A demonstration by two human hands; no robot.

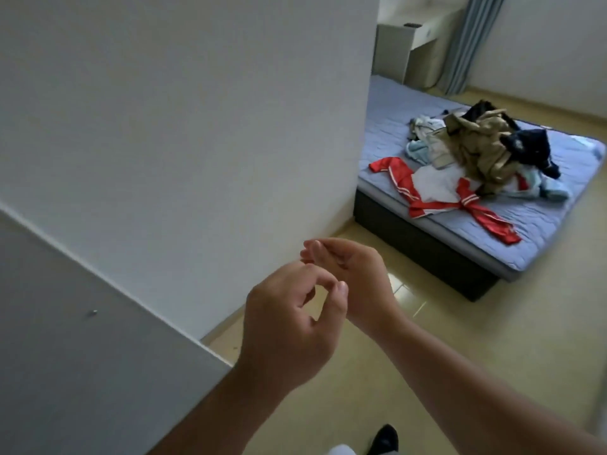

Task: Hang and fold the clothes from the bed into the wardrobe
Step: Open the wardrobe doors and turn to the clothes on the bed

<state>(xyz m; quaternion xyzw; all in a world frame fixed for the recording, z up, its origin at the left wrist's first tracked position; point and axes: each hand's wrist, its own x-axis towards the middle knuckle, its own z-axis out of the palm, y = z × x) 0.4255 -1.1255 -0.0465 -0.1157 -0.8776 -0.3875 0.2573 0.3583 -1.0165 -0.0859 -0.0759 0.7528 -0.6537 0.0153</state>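
This is a bedroom in a home. At the right of the frame a low bed point(391, 126) with a blue-grey quilted mattress carries a loose heap of clothes point(476, 149). Beyond it, at the top, stand a white furniture unit point(417, 31) and a long grey-blue curtain point(469, 41), with glossy pale floor tiles point(492, 339) around the bed.

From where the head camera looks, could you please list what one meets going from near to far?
Dark shoe → left hand → right hand → red-and-white garment → tan jacket → white desk.
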